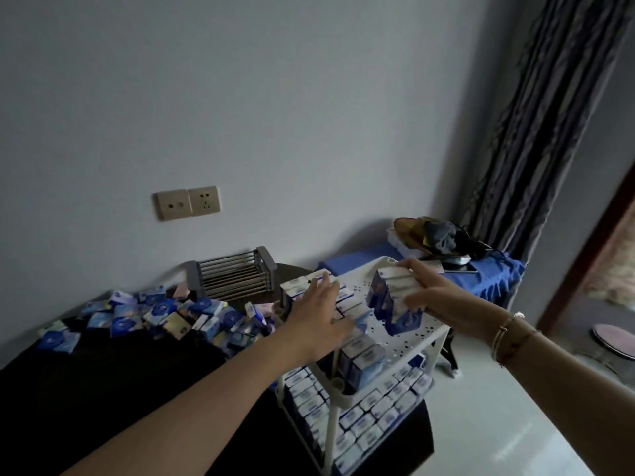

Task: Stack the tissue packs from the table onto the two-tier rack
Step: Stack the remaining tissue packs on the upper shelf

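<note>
**Lower tier full, upper tier part filled, a heap still to move**

We judge the job a good way past half. The two-tier rack (438, 333) stands just beside the dark tabletop (103, 389). Its lower tier (374, 407) is packed edge to edge with tissue packs standing on end, white tops showing. The upper tier (405, 341) holds rows along its left side and front corner, while its perforated white surface is bare to the right and in the middle.

Our right hand (433, 290) holds a row of packs (395, 297) over that upper tier, fingers curled over the top of the bundle, which looks tilted and not yet seated. Our left hand (319, 310) lies with straight, spread fingers pressed on the standing row (305, 286) at the tier's left, steadying it; that grip holds nothing.

What remains is the loose heap of blue and white packs (154, 314) scattered over the far end of the tabletop. A grey wire basket (233, 273) sits behind the heap; we see nothing in it.
</note>
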